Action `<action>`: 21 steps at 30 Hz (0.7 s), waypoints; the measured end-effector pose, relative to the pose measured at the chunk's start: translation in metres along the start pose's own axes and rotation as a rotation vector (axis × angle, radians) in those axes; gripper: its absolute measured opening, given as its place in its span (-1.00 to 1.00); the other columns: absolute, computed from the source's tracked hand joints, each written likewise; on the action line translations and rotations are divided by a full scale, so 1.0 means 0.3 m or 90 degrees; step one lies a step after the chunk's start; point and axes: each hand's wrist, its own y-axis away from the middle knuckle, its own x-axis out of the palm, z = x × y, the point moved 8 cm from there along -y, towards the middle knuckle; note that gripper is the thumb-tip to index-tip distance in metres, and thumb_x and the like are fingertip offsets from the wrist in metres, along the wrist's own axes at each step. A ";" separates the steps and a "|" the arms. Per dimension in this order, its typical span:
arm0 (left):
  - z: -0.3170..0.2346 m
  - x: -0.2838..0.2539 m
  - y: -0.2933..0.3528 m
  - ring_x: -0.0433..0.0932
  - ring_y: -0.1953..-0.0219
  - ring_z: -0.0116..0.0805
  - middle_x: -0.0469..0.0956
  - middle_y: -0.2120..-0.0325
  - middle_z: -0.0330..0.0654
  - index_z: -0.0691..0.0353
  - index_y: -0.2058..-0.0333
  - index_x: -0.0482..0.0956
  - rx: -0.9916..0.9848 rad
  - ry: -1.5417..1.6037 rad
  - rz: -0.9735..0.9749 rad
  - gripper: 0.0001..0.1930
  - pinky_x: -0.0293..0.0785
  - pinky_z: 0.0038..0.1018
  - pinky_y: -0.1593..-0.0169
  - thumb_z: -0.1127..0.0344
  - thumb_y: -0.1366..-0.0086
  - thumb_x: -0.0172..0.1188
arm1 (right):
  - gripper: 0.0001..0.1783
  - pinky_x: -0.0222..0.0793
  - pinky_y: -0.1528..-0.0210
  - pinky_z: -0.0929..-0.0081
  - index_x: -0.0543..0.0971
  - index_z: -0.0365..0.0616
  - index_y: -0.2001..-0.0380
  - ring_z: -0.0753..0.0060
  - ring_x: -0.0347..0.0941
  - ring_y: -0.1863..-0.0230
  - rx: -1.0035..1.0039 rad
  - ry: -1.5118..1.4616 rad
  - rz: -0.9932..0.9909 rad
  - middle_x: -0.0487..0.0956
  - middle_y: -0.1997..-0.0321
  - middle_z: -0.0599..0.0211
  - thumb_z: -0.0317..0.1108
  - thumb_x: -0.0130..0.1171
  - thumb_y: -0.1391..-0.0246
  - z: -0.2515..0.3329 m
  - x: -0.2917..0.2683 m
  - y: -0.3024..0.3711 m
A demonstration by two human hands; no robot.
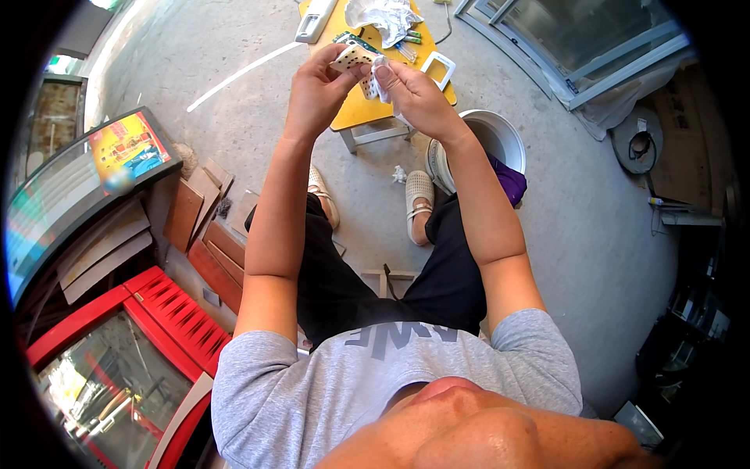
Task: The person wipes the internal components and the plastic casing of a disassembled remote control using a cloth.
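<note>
Concrete floor (258, 117) spreads under a small yellow table (363, 109) with a white frame (439, 69) and crumpled plastic (387, 17) on it. Above the table's near edge, the left hand (316, 90) grips a white perforated plate (353, 56), while the right hand (418, 98) pinches a white cloth (380, 78) against it.

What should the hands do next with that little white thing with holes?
Probably keep rubbing the white cloth over the white holed part. The left hand pinches the part above the yellow stool, and the right hand presses the cloth against its edge, so a wipe looks half done.
</note>
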 end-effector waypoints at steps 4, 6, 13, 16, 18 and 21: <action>-0.013 0.004 0.003 0.55 0.27 -0.59 0.60 0.33 -0.25 0.32 0.15 0.54 0.025 -0.111 -0.009 -0.74 0.46 -0.62 0.17 0.36 -0.22 0.29 | -0.49 0.35 0.10 0.59 0.37 -0.24 -0.19 0.63 0.41 0.21 -0.033 -0.103 -0.011 0.58 0.21 0.38 -0.11 -0.06 -0.32 0.010 0.019 -0.005; -0.010 0.006 0.006 0.55 0.27 -0.59 0.61 0.33 -0.24 0.33 0.13 0.54 0.004 -0.094 -0.018 -0.72 0.46 -0.63 0.16 0.36 -0.21 0.29 | -0.50 0.35 0.09 0.60 0.36 -0.26 -0.19 0.63 0.42 0.20 -0.027 -0.125 -0.011 0.58 0.20 0.36 -0.17 -0.03 -0.31 0.008 0.021 -0.007; -0.005 0.045 -0.007 0.52 0.37 -0.60 0.61 0.40 -0.25 0.33 0.15 0.55 0.007 0.091 -0.016 -0.72 0.46 -0.62 0.24 0.35 -0.20 0.31 | -0.61 0.41 0.19 0.54 0.44 -0.34 -0.05 0.57 0.50 0.27 -0.064 -0.057 -0.057 0.61 0.24 0.24 -0.31 0.04 -0.24 -0.024 -0.022 -0.026; -0.011 0.056 -0.001 0.53 0.33 -0.58 0.62 0.37 -0.25 0.33 0.14 0.55 -0.006 0.105 -0.013 -0.72 0.46 -0.61 0.23 0.32 -0.22 0.30 | -0.69 0.46 0.29 0.38 0.48 -0.35 0.09 0.33 0.58 0.35 -0.043 -0.029 -0.138 0.63 0.33 0.12 -0.31 0.04 -0.23 -0.018 -0.026 -0.016; -0.018 0.049 -0.002 0.53 0.28 -0.58 0.61 0.34 -0.26 0.31 0.13 0.55 -0.009 0.114 -0.014 -0.72 0.45 -0.59 0.17 0.26 -0.26 0.26 | -0.72 0.46 0.34 0.26 0.49 -0.33 0.20 0.14 0.60 0.40 -0.039 0.049 -0.194 0.62 0.41 0.06 -0.29 0.03 -0.22 0.020 -0.024 -0.004; -0.002 0.072 0.006 0.50 0.16 -0.56 0.59 0.23 -0.28 0.26 0.10 0.54 -0.081 0.157 0.011 -0.70 0.39 -0.55 0.03 0.17 -0.33 0.16 | -0.69 0.44 0.38 0.17 0.46 -0.24 0.40 -0.06 0.55 0.43 -0.113 0.233 -0.281 0.57 0.54 -0.01 -0.18 0.02 -0.22 0.075 -0.025 0.009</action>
